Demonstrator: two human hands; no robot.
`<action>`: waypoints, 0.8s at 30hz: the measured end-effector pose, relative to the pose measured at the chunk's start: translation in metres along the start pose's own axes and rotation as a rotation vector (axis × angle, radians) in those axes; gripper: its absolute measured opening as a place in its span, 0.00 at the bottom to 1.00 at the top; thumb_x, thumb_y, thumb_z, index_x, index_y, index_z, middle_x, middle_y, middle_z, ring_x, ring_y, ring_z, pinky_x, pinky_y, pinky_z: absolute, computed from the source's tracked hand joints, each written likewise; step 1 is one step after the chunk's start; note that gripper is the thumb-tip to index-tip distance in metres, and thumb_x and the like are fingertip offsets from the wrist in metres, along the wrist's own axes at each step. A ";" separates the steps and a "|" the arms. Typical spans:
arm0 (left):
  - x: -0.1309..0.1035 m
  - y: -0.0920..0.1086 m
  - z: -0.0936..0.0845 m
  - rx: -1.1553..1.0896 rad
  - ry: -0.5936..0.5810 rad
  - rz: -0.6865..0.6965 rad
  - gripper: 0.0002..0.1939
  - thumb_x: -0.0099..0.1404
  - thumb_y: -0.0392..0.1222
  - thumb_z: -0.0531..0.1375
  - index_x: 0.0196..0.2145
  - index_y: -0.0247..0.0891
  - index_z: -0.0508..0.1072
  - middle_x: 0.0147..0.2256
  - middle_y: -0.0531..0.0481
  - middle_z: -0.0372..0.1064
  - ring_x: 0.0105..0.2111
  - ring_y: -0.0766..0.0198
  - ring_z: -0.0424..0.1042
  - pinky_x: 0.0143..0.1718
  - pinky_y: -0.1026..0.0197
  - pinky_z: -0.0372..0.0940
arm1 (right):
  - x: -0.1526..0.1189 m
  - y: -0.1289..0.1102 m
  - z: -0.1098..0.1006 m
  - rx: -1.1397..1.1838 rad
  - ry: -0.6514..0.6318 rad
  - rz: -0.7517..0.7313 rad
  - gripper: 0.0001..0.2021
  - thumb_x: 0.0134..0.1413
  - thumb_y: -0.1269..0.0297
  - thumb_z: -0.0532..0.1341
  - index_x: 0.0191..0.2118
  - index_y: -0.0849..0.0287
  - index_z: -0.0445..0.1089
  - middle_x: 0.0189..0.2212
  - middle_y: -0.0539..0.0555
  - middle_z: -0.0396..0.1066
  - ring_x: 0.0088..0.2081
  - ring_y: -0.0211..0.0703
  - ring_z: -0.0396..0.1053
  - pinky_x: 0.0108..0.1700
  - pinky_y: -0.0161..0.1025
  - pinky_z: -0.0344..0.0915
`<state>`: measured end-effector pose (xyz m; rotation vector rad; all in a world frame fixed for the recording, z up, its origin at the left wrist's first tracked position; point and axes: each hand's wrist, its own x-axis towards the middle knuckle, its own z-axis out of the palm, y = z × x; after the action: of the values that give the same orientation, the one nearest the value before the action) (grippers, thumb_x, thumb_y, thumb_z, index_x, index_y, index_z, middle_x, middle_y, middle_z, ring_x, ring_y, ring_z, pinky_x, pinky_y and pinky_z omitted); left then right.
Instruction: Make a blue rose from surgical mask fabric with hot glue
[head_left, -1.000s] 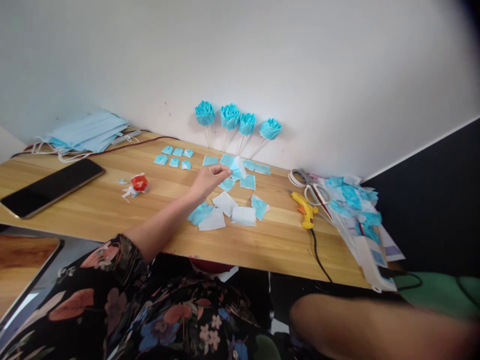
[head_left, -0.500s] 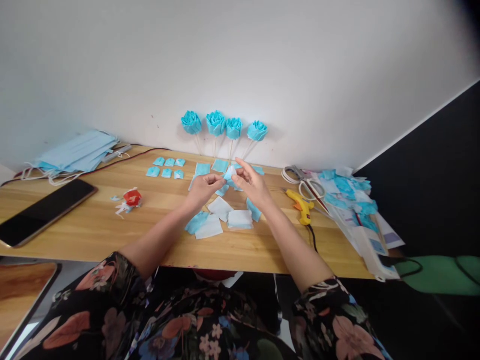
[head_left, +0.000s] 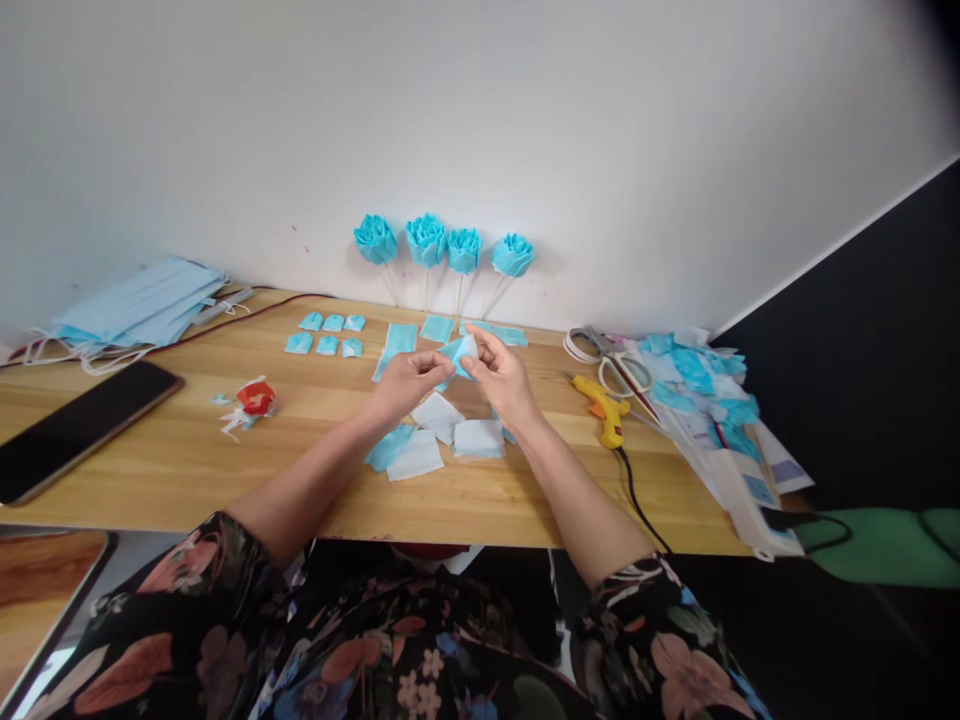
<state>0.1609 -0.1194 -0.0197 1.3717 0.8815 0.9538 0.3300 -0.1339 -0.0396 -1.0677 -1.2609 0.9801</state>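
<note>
- Cloth (head_left: 457, 352), a small piece, is held between two hands over the middle of a wooden worktop (head_left: 450, 510), in front of the wearer.
- Left hand (head_left: 412, 376): thumb and fingertips are pinched together on the cloth's near left side.
- Right hand (head_left: 504, 376): thumb and forefinger are set apart, with the cloth between them at its right side; how firmly they grip cannot be told.
- Handling, as a judgement: the cloth is probably very light, thin and limp, with little slip. It should crease easily and could fray or tear under a hard pull. Edges and corners look like the best places to hold, with a light fingertip pinch.
- Look: the cloth is bright blue with a paler, whitish part toward the right. It seems partly folded and sits at a tilt. Fingers cover some of its edges, so its full outline is hidden.
- Nearer the wearer, loose white pieces (head_left: 480, 438) and a crumpled blue piece (head_left: 390, 446) lie flat.
- Beyond the hands, blue squares (head_left: 437, 328) lie near the wall, where four blue flowers (head_left: 426, 240) lean on thin sticks.
- Six small folded pieces (head_left: 327, 345) lie in two rows to the left; a yellow glue gun (head_left: 610, 425) lies to the right.
</note>
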 end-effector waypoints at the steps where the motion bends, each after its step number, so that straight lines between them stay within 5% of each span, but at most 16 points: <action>1: 0.000 -0.001 -0.001 -0.019 -0.002 -0.006 0.13 0.51 0.50 0.66 0.26 0.36 0.75 0.19 0.56 0.58 0.22 0.70 0.52 0.25 0.64 0.49 | 0.000 0.000 -0.001 -0.001 0.010 -0.010 0.30 0.49 0.55 0.68 0.59 0.54 0.69 0.34 0.49 0.73 0.36 0.40 0.69 0.43 0.39 0.67; 10: 0.001 -0.001 -0.001 -0.010 -0.001 -0.014 0.18 0.53 0.54 0.66 0.32 0.35 0.77 0.22 0.56 0.60 0.23 0.69 0.54 0.26 0.63 0.50 | -0.004 -0.002 -0.007 -0.109 0.023 -0.067 0.33 0.52 0.55 0.65 0.64 0.52 0.63 0.33 0.50 0.71 0.37 0.42 0.68 0.43 0.42 0.67; 15: 0.000 -0.002 0.002 0.044 -0.017 0.017 0.16 0.51 0.52 0.67 0.26 0.35 0.73 0.23 0.56 0.61 0.24 0.70 0.55 0.28 0.63 0.50 | -0.008 -0.004 -0.003 -0.147 0.001 -0.055 0.33 0.52 0.57 0.66 0.64 0.53 0.64 0.31 0.48 0.69 0.33 0.40 0.65 0.40 0.40 0.65; 24: 0.002 -0.006 0.000 0.099 0.011 0.037 0.13 0.52 0.49 0.65 0.23 0.36 0.71 0.22 0.54 0.64 0.24 0.69 0.59 0.28 0.64 0.54 | -0.006 -0.008 -0.009 -0.003 0.059 -0.026 0.32 0.55 0.44 0.64 0.63 0.50 0.65 0.31 0.50 0.69 0.35 0.41 0.67 0.41 0.39 0.66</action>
<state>0.1618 -0.1169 -0.0251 1.4724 0.9244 0.9571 0.3382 -0.1424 -0.0335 -1.0725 -1.2259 0.9212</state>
